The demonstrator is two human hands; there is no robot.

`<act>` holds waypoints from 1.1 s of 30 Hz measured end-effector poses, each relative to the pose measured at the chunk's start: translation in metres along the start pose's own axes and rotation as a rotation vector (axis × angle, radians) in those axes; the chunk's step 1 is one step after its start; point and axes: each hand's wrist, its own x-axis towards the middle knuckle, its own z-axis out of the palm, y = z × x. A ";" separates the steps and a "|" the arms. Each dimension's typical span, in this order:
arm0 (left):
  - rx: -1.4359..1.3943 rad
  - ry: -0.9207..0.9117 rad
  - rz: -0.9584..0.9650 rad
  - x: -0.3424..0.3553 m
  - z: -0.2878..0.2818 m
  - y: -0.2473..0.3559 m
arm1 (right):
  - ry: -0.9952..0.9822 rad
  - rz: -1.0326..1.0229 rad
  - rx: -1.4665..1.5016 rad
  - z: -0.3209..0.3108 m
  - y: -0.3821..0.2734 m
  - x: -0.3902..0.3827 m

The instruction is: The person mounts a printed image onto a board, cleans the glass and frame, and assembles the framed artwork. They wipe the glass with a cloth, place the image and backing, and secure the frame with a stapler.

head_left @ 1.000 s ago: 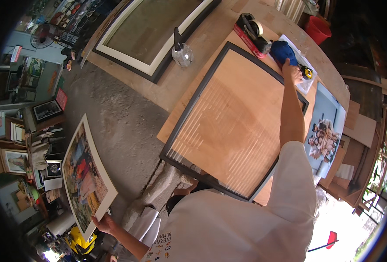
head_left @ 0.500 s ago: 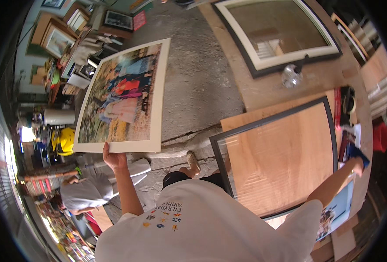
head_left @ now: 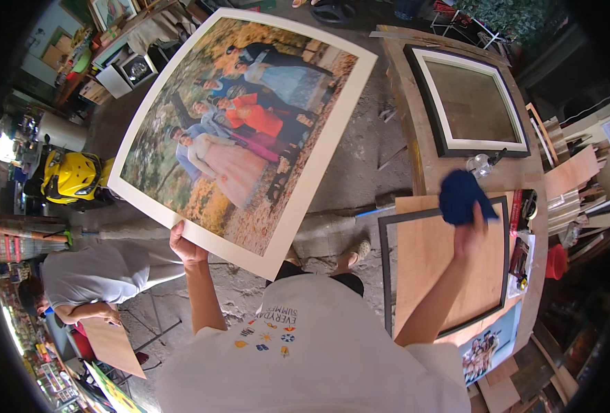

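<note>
Cream-bordered rectangular photo print [head_left: 244,141] is unframed. My fingers are clamped: left hand [head_left: 190,249] on its near edge, right hand [head_left: 470,237] on bunched navy cloth [head_left: 460,198].

A large photo print [head_left: 239,131] with a broad cream border spreads toward eleven o'clock, image side up, its corners at about twelve, two, half past five and eight. Its glossy-looking scene shows people in long red, pink and blue clothes among autumn leaves, their heads toward ten o'clock. The left hand [head_left: 190,250] grips its border at seven o'clock. At three o'clock, well apart from the print, a dark blue cloth [head_left: 458,196] is bunched into a rounded, rumpled wad, held by the right hand [head_left: 471,237] at its five o'clock side.
</note>
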 end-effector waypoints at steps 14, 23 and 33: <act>-0.104 0.043 -0.196 -0.002 0.014 0.010 | -0.846 -0.739 -1.285 0.326 0.082 0.119; -0.165 -0.044 -0.236 0.009 -0.008 -0.006 | -1.894 0.386 -0.506 0.318 0.045 -0.182; -0.220 -0.059 -0.257 0.013 -0.021 -0.011 | -0.556 -0.608 -1.217 0.379 0.059 0.105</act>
